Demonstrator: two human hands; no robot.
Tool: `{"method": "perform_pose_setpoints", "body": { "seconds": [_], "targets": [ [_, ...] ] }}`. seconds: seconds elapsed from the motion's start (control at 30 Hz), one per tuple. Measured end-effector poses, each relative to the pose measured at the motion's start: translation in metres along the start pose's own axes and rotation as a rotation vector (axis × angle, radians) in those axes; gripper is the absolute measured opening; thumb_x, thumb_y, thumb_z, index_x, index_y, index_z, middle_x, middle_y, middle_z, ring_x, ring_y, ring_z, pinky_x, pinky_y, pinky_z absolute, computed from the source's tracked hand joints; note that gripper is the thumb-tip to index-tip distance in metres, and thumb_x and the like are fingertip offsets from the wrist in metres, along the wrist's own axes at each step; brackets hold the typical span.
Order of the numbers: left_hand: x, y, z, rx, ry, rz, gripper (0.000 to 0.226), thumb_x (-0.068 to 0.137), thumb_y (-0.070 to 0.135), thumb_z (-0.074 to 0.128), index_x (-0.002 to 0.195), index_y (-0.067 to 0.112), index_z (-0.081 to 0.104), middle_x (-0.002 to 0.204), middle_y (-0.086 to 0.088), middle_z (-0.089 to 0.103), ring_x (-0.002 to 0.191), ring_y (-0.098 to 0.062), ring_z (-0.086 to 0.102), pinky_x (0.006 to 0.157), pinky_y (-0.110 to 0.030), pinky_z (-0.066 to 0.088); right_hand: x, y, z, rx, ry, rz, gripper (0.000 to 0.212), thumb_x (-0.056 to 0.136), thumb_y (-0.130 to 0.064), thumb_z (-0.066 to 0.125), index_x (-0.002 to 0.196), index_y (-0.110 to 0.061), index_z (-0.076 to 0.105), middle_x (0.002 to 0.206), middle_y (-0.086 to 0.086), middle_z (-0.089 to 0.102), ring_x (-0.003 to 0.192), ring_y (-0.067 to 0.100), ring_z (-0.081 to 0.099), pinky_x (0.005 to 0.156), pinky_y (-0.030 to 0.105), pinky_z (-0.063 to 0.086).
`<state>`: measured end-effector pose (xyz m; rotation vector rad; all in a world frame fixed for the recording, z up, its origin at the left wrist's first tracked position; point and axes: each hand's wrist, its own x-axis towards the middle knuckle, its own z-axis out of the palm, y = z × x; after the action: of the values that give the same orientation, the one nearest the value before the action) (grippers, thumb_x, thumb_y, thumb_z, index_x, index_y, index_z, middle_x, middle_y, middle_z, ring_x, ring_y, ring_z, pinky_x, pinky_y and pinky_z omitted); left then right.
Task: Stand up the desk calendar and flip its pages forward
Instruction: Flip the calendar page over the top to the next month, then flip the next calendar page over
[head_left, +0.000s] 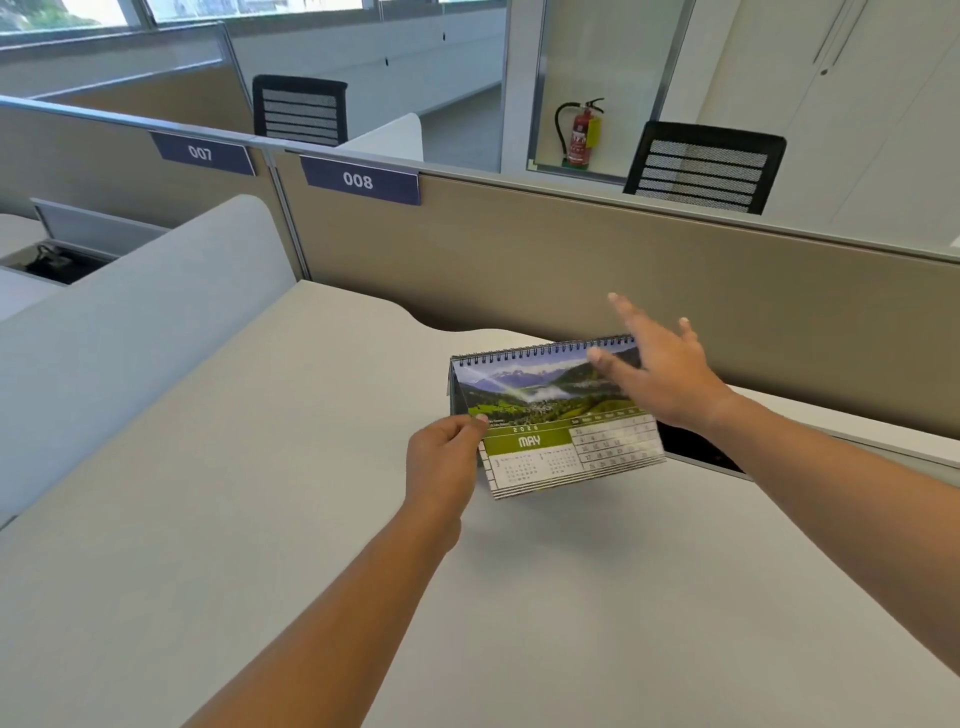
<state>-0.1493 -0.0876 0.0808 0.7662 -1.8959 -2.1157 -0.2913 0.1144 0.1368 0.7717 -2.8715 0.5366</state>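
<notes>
Left hand (445, 451) pinches desk calendar (550, 421) at its left edge, right hand (657, 369) spread wide over the spiral binding (545, 352); steady base, flip May page over.

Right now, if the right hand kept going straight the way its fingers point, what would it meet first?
The right hand is open above the calendar, fingers aimed up and away toward the partition. It looks set to pass over the spiral and meet the partition first, though depth is unclear.
</notes>
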Motion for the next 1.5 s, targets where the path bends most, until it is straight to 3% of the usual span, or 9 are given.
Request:
{"method": "perform_pose_setpoints", "body": {
  "seconds": [0.13, 0.23, 0.33, 0.53, 0.73, 0.93, 1.1, 1.27, 1.5],
  "targets": [
    [0.000, 0.020, 0.000, -0.036, -0.033, 0.023, 0.018, 0.093, 0.022, 0.062, 0.081, 0.014, 0.074, 0.078, -0.003, 0.078, 0.068, -0.016, 0.075, 0.052, -0.020, 0.054, 0.000, 0.030, -0.012, 0.484, 0.079, 0.307, 0.072, 0.092, -0.068, 0.033, 0.143, -0.018, 0.041, 0.147, 0.009, 0.045, 0.134, 0.027, 0.038, 0.109, 0.045, 0.025],
    [0.000, 0.037, 0.002, -0.066, -0.038, 0.033, 0.019, 0.092, 0.027, 0.062, 0.084, 0.014, 0.074, 0.082, -0.004, 0.078, 0.076, -0.018, 0.075, 0.063, -0.027, 0.058, 0.002, 0.054, -0.017, 0.846, 0.120, 0.576, 0.067, 0.096, -0.063, 0.030, 0.128, -0.011, 0.058, 0.139, 0.008, 0.054, 0.126, 0.022, 0.049, 0.106, 0.039, 0.025],
    [0.000, 0.056, 0.004, -0.158, -0.025, 0.060, 0.040, 0.098, 0.042, 0.047, 0.084, 0.015, 0.074, 0.078, 0.000, 0.077, 0.083, -0.019, 0.072, 0.076, -0.035, 0.056, -0.006, 0.068, -0.013, 0.906, 0.105, 0.710, 0.059, 0.098, -0.060, 0.029, 0.117, -0.017, 0.064, 0.127, 0.004, 0.063, 0.114, 0.020, 0.057, 0.105, 0.043, 0.026],
    [0.010, 0.086, 0.003, -0.120, 0.020, 0.236, 0.052, 0.100, 0.051, 0.029, 0.103, 0.019, 0.070, 0.104, 0.004, 0.071, 0.079, -0.001, 0.068, 0.045, -0.006, 0.046, -0.015, 0.059, 0.003, 0.892, 0.067, 0.656, 0.037, 0.099, -0.037, 0.047, 0.126, -0.015, 0.060, 0.131, 0.001, 0.059, 0.118, 0.020, 0.056, 0.107, 0.045, 0.030],
    [0.021, 0.088, 0.003, 0.033, -0.055, 0.324, 0.030, 0.099, 0.049, 0.034, 0.103, 0.034, 0.060, 0.073, 0.041, 0.066, 0.072, 0.022, 0.059, 0.043, 0.001, 0.041, -0.005, 0.044, 0.012, 0.874, 0.018, 0.583, 0.032, 0.099, -0.022, 0.054, 0.131, -0.016, 0.056, 0.126, 0.000, 0.059, 0.116, 0.019, 0.053, 0.090, 0.033, 0.037],
    [0.026, 0.059, 0.000, 0.090, 0.014, 0.259, 0.035, 0.099, 0.051, 0.034, 0.105, 0.025, 0.057, 0.065, 0.044, 0.062, 0.066, 0.027, 0.054, 0.041, 0.003, 0.036, -0.003, 0.030, 0.014, 0.915, 0.019, 0.566, 0.027, 0.100, -0.016, 0.051, 0.082, -0.030, 0.066, 0.068, -0.033, 0.070, 0.070, -0.013, 0.064, 0.065, 0.018, 0.039],
    [0.022, 0.033, 0.003, 0.064, 0.105, 0.123, 0.030, 0.098, 0.054, 0.033, 0.079, 0.038, 0.049, 0.075, 0.023, 0.055, 0.052, 0.029, 0.049, 0.032, 0.001, 0.032, -0.002, 0.029, 0.017, 0.958, 0.026, 0.556, 0.017, 0.098, -0.024, 0.055, 0.087, -0.027, 0.068, 0.086, -0.017, 0.073, 0.096, 0.010, 0.061, 0.078, 0.028, 0.042],
    [0.020, 0.018, 0.005, 0.060, 0.121, 0.005, 0.036, 0.095, 0.061, 0.030, 0.077, 0.039, 0.051, 0.075, 0.024, 0.056, 0.062, 0.004, 0.056, 0.046, -0.014, 0.036, -0.003, 0.027, 0.020, 1.027, 0.022, 0.578, 0.018, 0.098, -0.028, 0.056, 0.105, -0.014, 0.066, 0.103, 0.002, 0.070, 0.102, 0.019, 0.060, 0.096, 0.040, 0.041],
    [0.026, 0.014, 0.000, 0.055, 0.046, 0.005, 0.044, 0.093, 0.065, 0.029, 0.099, 0.032, 0.058, 0.082, 0.023, 0.060, 0.054, 0.022, 0.056, 0.050, -0.013, 0.036, -0.004, 0.020, 0.023, 1.096, 0.039, 0.615, 0.023, 0.097, -0.037, 0.056, 0.103, -0.016, 0.060, 0.097, -0.002, 0.071, 0.096, 0.016, 0.062, 0.078, 0.031, 0.044]
  ]
}}
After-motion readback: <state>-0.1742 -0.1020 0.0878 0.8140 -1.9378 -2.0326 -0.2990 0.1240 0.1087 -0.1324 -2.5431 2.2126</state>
